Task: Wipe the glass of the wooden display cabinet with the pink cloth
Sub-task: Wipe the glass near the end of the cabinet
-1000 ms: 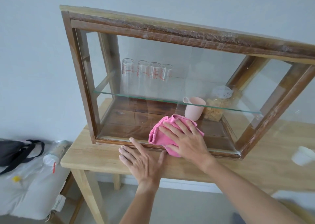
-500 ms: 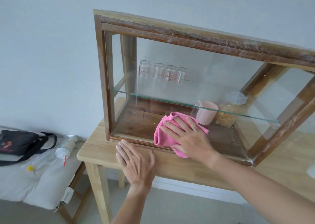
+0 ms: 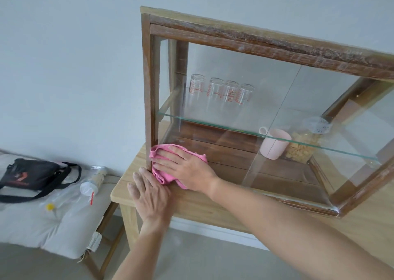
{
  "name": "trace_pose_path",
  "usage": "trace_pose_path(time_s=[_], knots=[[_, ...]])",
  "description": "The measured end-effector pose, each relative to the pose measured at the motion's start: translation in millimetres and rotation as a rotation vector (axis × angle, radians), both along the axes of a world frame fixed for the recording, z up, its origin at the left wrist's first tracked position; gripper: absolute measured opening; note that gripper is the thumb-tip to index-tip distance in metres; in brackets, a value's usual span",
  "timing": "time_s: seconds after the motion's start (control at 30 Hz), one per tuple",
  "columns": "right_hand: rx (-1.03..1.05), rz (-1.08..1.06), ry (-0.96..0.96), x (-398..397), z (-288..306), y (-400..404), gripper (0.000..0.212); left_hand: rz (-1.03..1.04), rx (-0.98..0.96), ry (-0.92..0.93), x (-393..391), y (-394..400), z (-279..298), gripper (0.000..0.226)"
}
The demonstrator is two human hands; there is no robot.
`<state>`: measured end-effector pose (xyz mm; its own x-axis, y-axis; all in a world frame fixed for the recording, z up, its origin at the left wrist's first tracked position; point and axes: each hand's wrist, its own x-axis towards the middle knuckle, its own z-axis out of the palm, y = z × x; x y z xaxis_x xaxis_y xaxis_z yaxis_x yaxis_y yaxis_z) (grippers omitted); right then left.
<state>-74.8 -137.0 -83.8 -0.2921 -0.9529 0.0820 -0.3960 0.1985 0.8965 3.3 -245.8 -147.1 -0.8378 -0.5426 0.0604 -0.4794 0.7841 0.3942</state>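
Wooden table (image 3: 200, 209) bears cabinet (image 3: 255, 38); beakers (image 3: 221, 90), pink mug (image 3: 275, 143), jar (image 3: 302, 149) inside; bag (image 3: 29, 174) left.

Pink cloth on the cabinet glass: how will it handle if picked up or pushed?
Likely floppy: the cloth bunches in folds under the right hand. Probably light, since that flat hand alone pins it to the glass. It may slide easily on that smooth pane.
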Motion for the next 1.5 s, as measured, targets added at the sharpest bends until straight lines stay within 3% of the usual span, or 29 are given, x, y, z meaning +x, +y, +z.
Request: trace_pose_path(time_s=[0.1, 0.23, 0.43, 0.7, 0.8, 1.03, 1.13, 1.23, 1.3, 1.5], knots=[[0.006, -0.012, 0.028, -0.7, -2.2, -1.1, 0.07, -0.015, -0.007, 0.001, -0.2, -2.1, -2.0, 0.066], [-0.139, -0.058, 0.014, 4.8, -7.4, 13.4, 0.076, -0.023, 0.0, -0.02, 1.1, -0.3, 0.6, 0.066], [-0.381, -0.154, -0.121, 27.6, -2.8, 105.0, 0.08, -0.014, -0.022, -0.049, 8.3, 10.0, 7.0, 0.075], [-0.786, -0.154, 0.068, 1.0, 128.3, 89.6, 0.081, -0.02, -0.001, -0.036, 7.4, 11.1, 12.4, 0.074], [-0.741, -0.106, 0.079, -3.3, 122.0, 65.0, 0.076, -0.02, 0.012, -0.001, 6.0, 10.3, 9.3, 0.075], [-0.279, -0.088, 0.011, -1.3, 9.5, 36.9, 0.083, -0.041, 0.031, 0.093, 2.1, 7.4, -0.6, 0.072], [-0.23, -0.11, -0.058, 6.2, -13.1, 35.5, 0.085, -0.061, 0.018, 0.131, 2.3, 5.6, -2.2, 0.069], [-0.242, -0.091, -0.068, 7.6, 3.1, 37.8, 0.082, -0.08, 0.048, 0.138, 3.0, 3.7, 1.9, 0.07], [-0.263, -0.07, -0.047, 5.3, 29.3, 42.8, 0.081, -0.099, 0.055, 0.117, 6.0, 2.8, 6.5, 0.084], [-0.614, -0.018, 0.062, -5.4, 146.8, 43.1, 0.071, -0.16, 0.022, 0.291, 12.5, -1.0, 21.7, 0.095]])
